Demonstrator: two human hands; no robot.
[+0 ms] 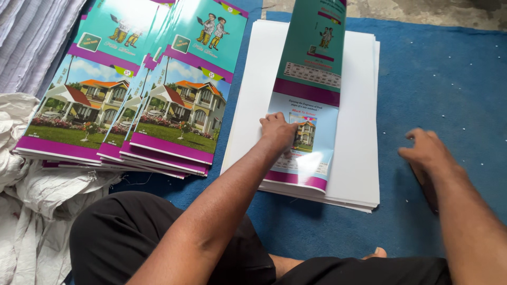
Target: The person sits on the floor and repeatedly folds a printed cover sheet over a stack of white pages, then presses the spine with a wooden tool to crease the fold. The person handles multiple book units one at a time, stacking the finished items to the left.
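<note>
Nearest, the person's knees in black shorts (158,237) sit on a blue mat (449,95). The right hand (428,153) hovers over the mat at the right, fingers loosely spread, holding nothing. The left hand (277,132) presses flat, fingers curled, on a printed cover sheet (306,105) whose far end curls upward; it lies on a stack of white sheets (359,132). Far left lies a fanned pile of finished covers (158,95), beside white cloth (31,184).

From my feed: bare left hand (278,130) and right hand (426,151), no sleeves, black shorts (132,237) below them.
</note>
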